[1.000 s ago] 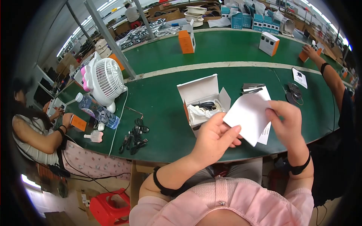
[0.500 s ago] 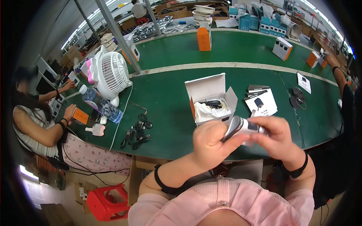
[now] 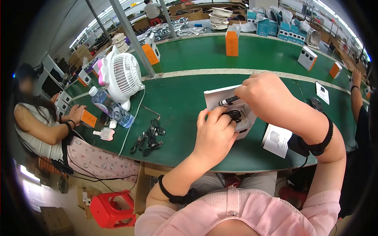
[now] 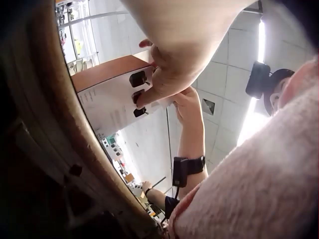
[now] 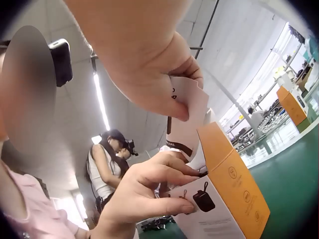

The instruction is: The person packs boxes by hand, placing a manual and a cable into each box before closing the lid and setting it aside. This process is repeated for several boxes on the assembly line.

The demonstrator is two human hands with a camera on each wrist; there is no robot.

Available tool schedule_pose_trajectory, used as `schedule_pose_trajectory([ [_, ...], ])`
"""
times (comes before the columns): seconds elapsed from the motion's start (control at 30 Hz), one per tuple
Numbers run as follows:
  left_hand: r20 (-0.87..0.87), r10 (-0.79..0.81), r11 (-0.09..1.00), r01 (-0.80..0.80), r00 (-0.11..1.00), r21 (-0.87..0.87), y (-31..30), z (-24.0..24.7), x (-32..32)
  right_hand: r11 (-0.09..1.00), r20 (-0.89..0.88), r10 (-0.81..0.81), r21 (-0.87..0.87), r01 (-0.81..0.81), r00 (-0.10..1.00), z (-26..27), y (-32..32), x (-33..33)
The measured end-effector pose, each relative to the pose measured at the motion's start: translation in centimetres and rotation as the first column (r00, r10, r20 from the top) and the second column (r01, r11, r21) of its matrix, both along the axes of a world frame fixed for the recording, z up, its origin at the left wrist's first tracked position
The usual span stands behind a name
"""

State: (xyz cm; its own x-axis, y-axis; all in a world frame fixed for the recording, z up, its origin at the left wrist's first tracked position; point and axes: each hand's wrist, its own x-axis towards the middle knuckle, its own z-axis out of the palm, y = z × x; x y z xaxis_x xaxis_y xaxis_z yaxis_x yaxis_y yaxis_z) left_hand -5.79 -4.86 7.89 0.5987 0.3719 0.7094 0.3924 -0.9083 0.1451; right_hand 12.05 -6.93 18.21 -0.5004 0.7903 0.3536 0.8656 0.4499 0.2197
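Note:
An open white and orange box (image 3: 245, 133) stands on the green table, its lid flap raised. A coiled black cable (image 3: 235, 115) shows inside. My left hand (image 3: 214, 133) grips the near wall of the box, fingers over its edge; in the right wrist view the thumb lies on the printed face (image 5: 214, 219). Above the opening, my right hand (image 3: 264, 94) pinches a rolled instruction leaflet (image 5: 188, 119), whose dark lettered edge points down toward the box. More printed leaflets (image 3: 277, 141) lie right of the box, partly hidden under my right forearm.
Left of the box lie several black cables (image 3: 147, 139), a water bottle (image 3: 112, 108), a white fan (image 3: 124, 76) and a pink brush (image 3: 105, 133). Orange and white boxes (image 3: 232, 43) stand on the far green strip. A person at left handles a box (image 3: 88, 118).
The leaflet, flat at first, has been rolled up between both hands. My right hand has carried it forward over the box, and my left hand has moved onto the box wall.

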Motion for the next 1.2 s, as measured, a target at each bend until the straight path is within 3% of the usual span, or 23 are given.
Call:
schedule_pose_trajectory([
  [0.07,0.000,-0.014,1.000,0.014,1.000,-0.010,0.0,0.0,0.0,1.000,0.187,-0.028,0.000,0.028,0.982,0.2,-0.4,-0.4],
  [0.2,0.015,-0.026,1.000,0.026,1.000,0.002,0.2,0.0,0.0,1.000,0.243,-0.016,0.001,0.017,0.970,-0.3,-1.3,-0.4],
  [0.27,0.041,-0.049,0.999,0.050,0.998,-0.015,0.3,0.6,-0.1,0.997,0.165,-0.068,-0.019,0.072,0.984,-0.5,-1.6,-0.1],
  [0.33,-0.035,0.088,0.996,-0.089,0.996,-0.015,0.5,1.8,0.0,0.997,0.174,-0.078,-0.007,0.080,0.982,-1.0,-1.9,-0.1],
  [0.4,-0.085,0.123,0.992,-0.123,0.989,0.007,0.7,2.5,0.1,0.996,0.179,-0.087,0.005,0.088,0.980,-1.1,-2.0,-0.1],
  [0.47,-0.270,0.231,0.970,-0.242,0.935,-0.009,0.5,3.4,0.3,0.995,0.158,-0.053,-0.079,0.066,0.986,-0.6,-1.8,-0.4],
  [0.57,-0.402,0.235,0.965,-0.262,0.885,-0.012,0.5,4.1,0.5,0.978,0.165,-0.119,-0.150,0.145,0.979,-0.1,-0.4,-0.7],
  [0.73,-0.381,0.206,0.975,-0.222,0.901,0.002,0.7,3.2,-0.2,0.938,0.198,-0.144,-0.286,0.198,0.969,2.0,1.4,-2.1],
  [0.83,-0.316,0.165,0.985,-0.171,0.934,0.010,0.8,2.6,-0.5,0.841,0.341,-0.158,-0.444,0.307,0.927,1.8,2.1,-3.7],
  [0.9,-0.294,0.143,0.989,-0.151,0.945,-0.003,0.8,2.6,-0.5,0.887,0.292,-0.037,-0.431,0.166,0.956,-0.1,2.7,-4.1],
  [0.93,-0.283,0.136,0.990,-0.139,0.950,0.007,0.8,2.6,-0.4,0.884,0.293,-0.043,-0.434,0.173,0.955,-0.4,3.1,-4.2],
  [1.0,-0.271,0.123,0.992,-0.123,0.955,0.017,0.7,2.6,-0.4,0.772,0.377,-0.064,-0.568,0.285,0.924,-0.2,3.8,-4.3],
  [1.07,-0.313,0.171,0.985,-0.172,0.934,0.025,0.8,2.6,-0.6,0.753,0.411,-0.079,-0.572,0.325,0.908,1.0,3.4,-3.4],
  [1.13,-0.292,0.149,0.988,-0.151,0.945,0.018,1.0,2.4,-0.7,0.850,-0.038,-0.187,-0.507,0.142,0.982,1.6,2.5,-1.5],
  [1.2,-0.270,0.132,0.990,-0.138,0.954,-0.005,1.0,2.2,-0.8,0.852,-0.088,-0.211,-0.504,0.139,0.973,1.9,2.5,-0.6],
])
